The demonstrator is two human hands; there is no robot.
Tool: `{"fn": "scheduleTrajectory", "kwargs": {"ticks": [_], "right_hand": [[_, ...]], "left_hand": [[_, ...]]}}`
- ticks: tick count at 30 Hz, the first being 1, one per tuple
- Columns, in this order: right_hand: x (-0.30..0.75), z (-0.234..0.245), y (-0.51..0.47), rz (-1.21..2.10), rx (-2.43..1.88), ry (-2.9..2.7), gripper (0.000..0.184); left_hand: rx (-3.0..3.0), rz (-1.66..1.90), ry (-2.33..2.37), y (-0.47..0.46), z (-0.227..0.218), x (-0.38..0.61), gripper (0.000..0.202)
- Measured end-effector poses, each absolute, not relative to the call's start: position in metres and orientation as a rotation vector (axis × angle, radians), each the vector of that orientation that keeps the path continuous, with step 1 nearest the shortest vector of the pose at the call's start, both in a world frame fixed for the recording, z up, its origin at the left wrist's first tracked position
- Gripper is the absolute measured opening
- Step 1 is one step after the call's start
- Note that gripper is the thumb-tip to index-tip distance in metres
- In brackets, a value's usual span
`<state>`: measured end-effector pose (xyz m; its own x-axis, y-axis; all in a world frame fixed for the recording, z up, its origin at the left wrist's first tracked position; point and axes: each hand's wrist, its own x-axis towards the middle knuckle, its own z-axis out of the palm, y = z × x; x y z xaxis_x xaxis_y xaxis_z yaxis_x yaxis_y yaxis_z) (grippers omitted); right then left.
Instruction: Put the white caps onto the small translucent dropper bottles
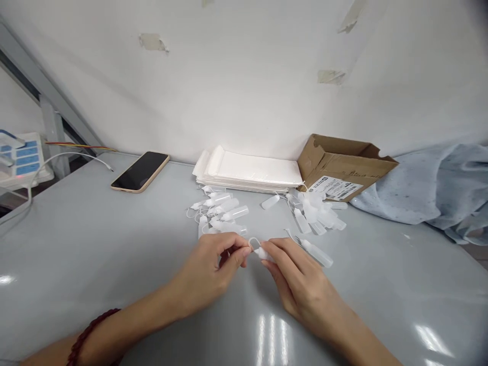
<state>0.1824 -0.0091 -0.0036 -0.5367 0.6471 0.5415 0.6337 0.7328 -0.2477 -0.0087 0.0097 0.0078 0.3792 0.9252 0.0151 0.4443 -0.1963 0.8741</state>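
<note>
Between the fingers of my right hand [301, 279] is a small translucent plastic dropper bottle [263, 253], its nozzle pointing left and most of its body hidden. A thin white strap [253, 239] arches up from the bottle's neck. My left hand [211, 267] pinches the far end of this strap just beside the nozzle; the cap there is mostly covered by the fingertips. One similar bottle [317, 252] lies just beyond my right hand. Behind my left hand is a heap of dropper bottles [226, 207], and another heap [320, 212] lies to the right.
A stack of white padded envelopes [255, 170] rests against the wall. An open cardboard box [343, 165] with a label stands right of it, beside bluish-grey cloth [423, 185]. A phone [141, 172] lies left on the grey table, near a white cable [76, 154] and power strip [28, 157].
</note>
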Motion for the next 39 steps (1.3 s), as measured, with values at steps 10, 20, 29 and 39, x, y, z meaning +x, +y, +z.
{"fn": "scheduleTrajectory", "kwargs": {"ticks": [10,20,29,39], "right_hand": [[0.186,-0.006,-0.004,0.173,-0.999,-2.23,0.03],[0.183,-0.009,-0.006,0.11,-0.963,-2.23,0.03],[0.182,-0.01,-0.004,0.162,-0.958,-2.216,0.027],[0.181,-0.01,-0.005,0.153,-0.97,-2.218,0.03]], "left_hand": [[1.7,0.739,1.219,0.019,0.019,-0.017,0.016],[1.799,0.767,1.21,0.014,0.012,-0.011,0.018],[1.821,0.803,1.225,0.013,0.009,-0.012,0.019],[1.73,0.669,1.214,0.019,0.014,-0.016,0.024]]}}
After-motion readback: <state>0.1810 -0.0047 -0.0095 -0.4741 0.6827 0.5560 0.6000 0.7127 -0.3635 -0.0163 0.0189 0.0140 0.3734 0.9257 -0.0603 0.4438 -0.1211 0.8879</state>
